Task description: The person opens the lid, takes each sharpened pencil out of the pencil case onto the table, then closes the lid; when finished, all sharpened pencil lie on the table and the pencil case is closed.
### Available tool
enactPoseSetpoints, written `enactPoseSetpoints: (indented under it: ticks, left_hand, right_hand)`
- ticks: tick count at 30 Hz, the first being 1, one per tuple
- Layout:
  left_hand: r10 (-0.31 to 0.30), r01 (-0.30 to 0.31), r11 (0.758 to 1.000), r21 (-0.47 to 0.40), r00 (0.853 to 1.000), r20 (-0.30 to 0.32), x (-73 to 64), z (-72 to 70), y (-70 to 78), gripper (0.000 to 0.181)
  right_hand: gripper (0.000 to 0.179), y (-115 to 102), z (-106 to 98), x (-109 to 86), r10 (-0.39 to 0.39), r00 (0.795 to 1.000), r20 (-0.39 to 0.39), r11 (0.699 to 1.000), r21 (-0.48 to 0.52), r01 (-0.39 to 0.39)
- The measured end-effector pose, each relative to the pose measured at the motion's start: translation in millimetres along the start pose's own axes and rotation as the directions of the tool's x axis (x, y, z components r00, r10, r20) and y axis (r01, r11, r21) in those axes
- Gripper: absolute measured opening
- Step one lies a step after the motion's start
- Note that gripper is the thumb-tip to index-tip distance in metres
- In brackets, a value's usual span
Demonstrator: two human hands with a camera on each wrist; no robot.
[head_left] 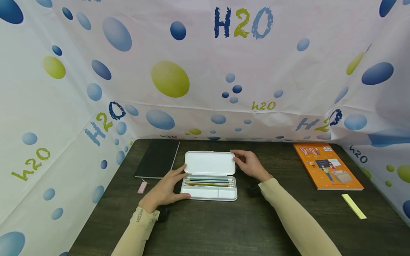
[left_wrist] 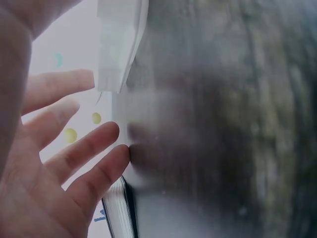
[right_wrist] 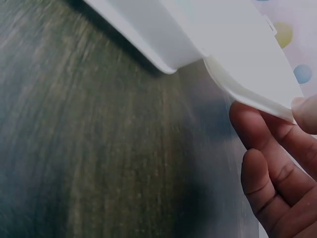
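Right fingers [right_wrist: 247,120] and thumb [right_wrist: 307,113] astride lid [right_wrist: 257,64]

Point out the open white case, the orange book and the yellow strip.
White case [head_left: 209,163]: head view, on the bare inside of its raised lid.
Orange book [head_left: 328,166]: head view, on the middle of its front cover.
Yellow strip [head_left: 353,206]: head view, midway along its upper face.

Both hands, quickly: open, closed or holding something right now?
Left hand: open, touching the left side of the pencil case.
Right hand: closed, pinching the right edge of its raised lid.
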State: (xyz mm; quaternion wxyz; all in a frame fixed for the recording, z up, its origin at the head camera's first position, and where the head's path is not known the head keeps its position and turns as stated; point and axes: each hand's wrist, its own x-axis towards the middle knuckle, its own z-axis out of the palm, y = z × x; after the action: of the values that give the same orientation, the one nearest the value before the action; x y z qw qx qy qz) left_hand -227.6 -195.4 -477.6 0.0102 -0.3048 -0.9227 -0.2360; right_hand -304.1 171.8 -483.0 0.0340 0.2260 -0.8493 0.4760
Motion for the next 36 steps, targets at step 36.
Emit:
enactPoseSetpoints:
  ticks: [36]
  left_hand:
    - [-0.009,0.010,0.999,-0.042,1.000,0.009,-1.4,0.0,-0.9,0.081]
  right_hand:
    - [0.039,-12,-14,-11.4,-0.054,0.998,-0.032,0.983,-0.176,0.047]
